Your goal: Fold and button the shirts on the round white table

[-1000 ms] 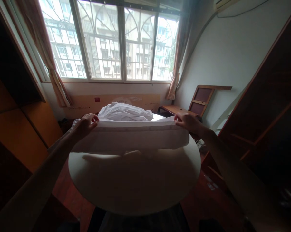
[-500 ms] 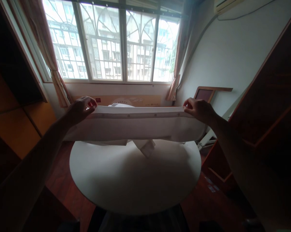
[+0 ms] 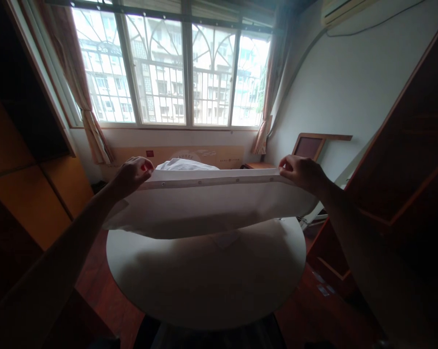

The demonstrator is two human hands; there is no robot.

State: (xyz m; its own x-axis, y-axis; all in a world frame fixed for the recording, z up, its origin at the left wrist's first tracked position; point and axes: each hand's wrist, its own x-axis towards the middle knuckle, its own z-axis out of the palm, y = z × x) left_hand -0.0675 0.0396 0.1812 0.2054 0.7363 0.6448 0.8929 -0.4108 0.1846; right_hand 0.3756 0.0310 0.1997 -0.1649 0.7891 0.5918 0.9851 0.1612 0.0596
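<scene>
A white shirt (image 3: 207, 206) with a row of buttons along its top edge is stretched out flat in the air above a round white table (image 3: 204, 286). My left hand (image 3: 131, 175) pinches its left end and my right hand (image 3: 301, 172) pinches its right end. The cloth sags toward the tabletop between them. Behind the held shirt, a heap of white laundry (image 3: 184, 165) lies at the far side of the table, mostly hidden by the shirt.
A barred window (image 3: 175, 72) with tied curtains fills the far wall. Wooden cabinets (image 3: 25, 184) stand on the left and dark wooden shelving (image 3: 411, 160) on the right. A wooden-framed panel (image 3: 309, 145) leans at the right wall. The floor is reddish wood.
Both hands lifted the shirt off the table and spread it wider. From half a second ago, it has dipped slightly and billows lower over the tabletop.
</scene>
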